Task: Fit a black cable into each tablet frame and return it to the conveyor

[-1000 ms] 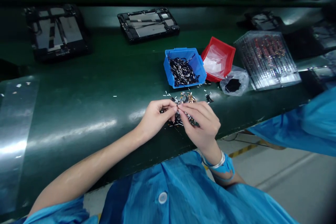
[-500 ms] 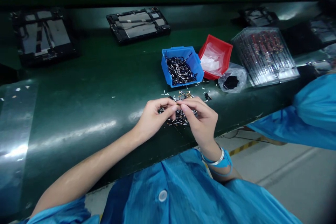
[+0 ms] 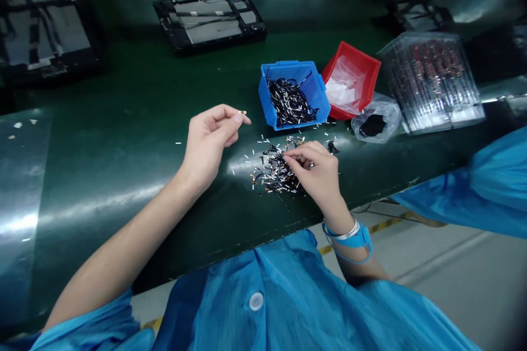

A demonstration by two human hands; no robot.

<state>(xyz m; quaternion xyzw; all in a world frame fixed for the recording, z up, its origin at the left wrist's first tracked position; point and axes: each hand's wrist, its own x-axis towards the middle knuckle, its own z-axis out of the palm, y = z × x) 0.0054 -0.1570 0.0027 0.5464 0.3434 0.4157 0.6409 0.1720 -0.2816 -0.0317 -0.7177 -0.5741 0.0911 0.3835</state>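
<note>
My left hand (image 3: 212, 140) is raised over the bench, left of the blue bin. Its thumb and forefinger are closed on a small black part with gold ends (image 3: 242, 112). My right hand (image 3: 317, 167) rests at the right side of a loose pile of small black and white cable pieces with gold-coloured ends (image 3: 274, 170). Thumb and forefinger are pinched together over the pile; whatever lies between them is too small to make out. Behind the pile, a blue bin (image 3: 265, 101) holds many thin black parts with white bits.
Beside the blue bin stand a red bin (image 3: 373, 74) with clear plastic inside, a plastic bag (image 3: 389, 115) with something black, and stacked clear trays (image 3: 436, 82). Opened tablet-like devices (image 3: 209, 19) lie farther back. A co-worker's blue sleeve (image 3: 494, 181) shows at right. White slips dot the green bench (image 3: 135, 104).
My hands have come apart. The left moved up and left with the small gold-ended part; the right stays by the pile, now pinching into it. The whole view has shifted slightly.
</note>
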